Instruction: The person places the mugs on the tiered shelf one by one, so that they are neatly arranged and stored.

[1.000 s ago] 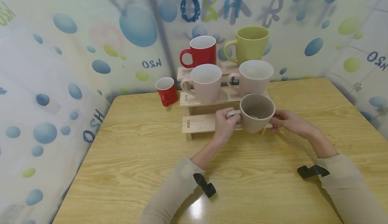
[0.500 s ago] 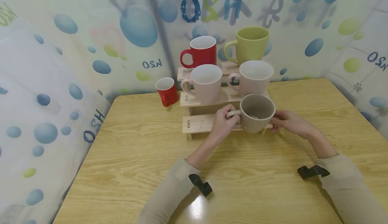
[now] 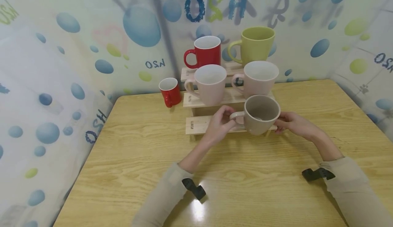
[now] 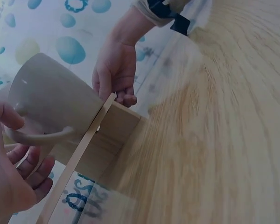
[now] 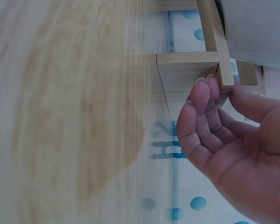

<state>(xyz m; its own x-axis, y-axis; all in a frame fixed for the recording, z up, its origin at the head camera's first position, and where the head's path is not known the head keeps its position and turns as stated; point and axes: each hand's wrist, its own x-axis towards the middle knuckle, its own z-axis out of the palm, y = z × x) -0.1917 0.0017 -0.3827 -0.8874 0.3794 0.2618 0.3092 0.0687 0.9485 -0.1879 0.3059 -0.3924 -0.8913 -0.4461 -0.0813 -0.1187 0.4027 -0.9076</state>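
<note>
A beige mug stands upright on the right part of the lowest shelf of a three-tier wooden mug rack, its handle pointing left. My left hand is just left of that handle, fingers loosely bent and holding nothing. In the left wrist view, thumb and fingers of the left hand lie either side of the handle, apart from it. My right hand grips the right end of the lowest shelf. The right wrist view has the right hand with its thumb above the board and fingertips underneath.
Two pink mugs stand on the middle shelf. A red mug and a yellow-green mug are on the top one. Left of the rack, a small red mug sits on the wooden table, near the patterned back wall.
The left hand has let go of the beige mug's handle and drawn back to the left. My right hand keeps its grip on the shelf end, and the mug stays put.
</note>
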